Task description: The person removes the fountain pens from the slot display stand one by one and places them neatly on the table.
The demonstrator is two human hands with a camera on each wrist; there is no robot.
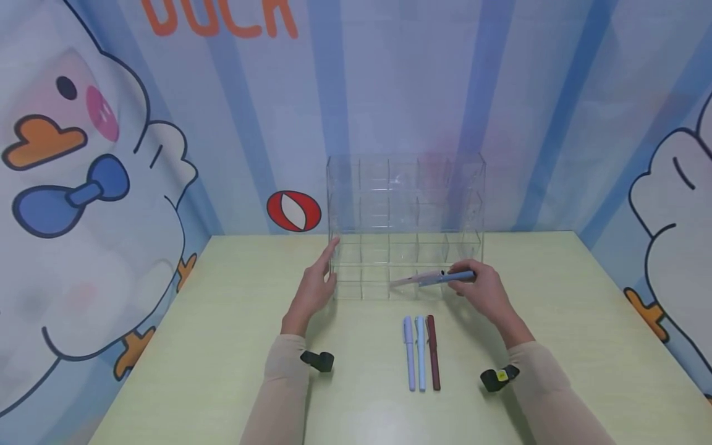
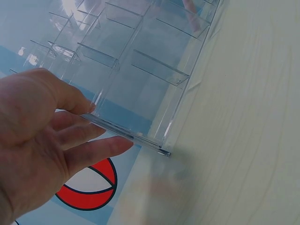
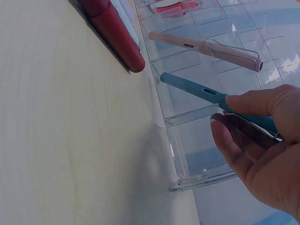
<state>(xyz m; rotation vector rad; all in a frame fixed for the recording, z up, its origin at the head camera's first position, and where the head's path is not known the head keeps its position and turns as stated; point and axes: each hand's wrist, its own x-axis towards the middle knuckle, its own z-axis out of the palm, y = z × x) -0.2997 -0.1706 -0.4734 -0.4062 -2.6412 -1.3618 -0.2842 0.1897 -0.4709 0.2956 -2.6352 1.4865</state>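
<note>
A clear divided organizer [image 1: 408, 232] stands upright at the back of the table. My left hand [image 1: 313, 287] grips its left side wall [image 2: 126, 132], thumb at the edge and fingers along the outside. At the lower right, my right hand [image 1: 485, 290] pinches a blue pen [image 3: 192, 88] by its clip end, the other end pointing into a bottom compartment. Beside it, a pale pink pen [image 3: 229, 55] lies in the neighbouring compartment. Three pens lie side by side in front of the organizer: lavender [image 1: 410, 355], light blue [image 1: 421, 355] and dark red [image 1: 433, 355].
The light wooden table [image 1: 194, 371] ends at a blue striped backdrop [image 1: 378, 80] with duck drawings, close behind the organizer. Printed on that backdrop is a red and white oval [image 1: 276, 211], left of the organizer. Each wrist carries a small black camera.
</note>
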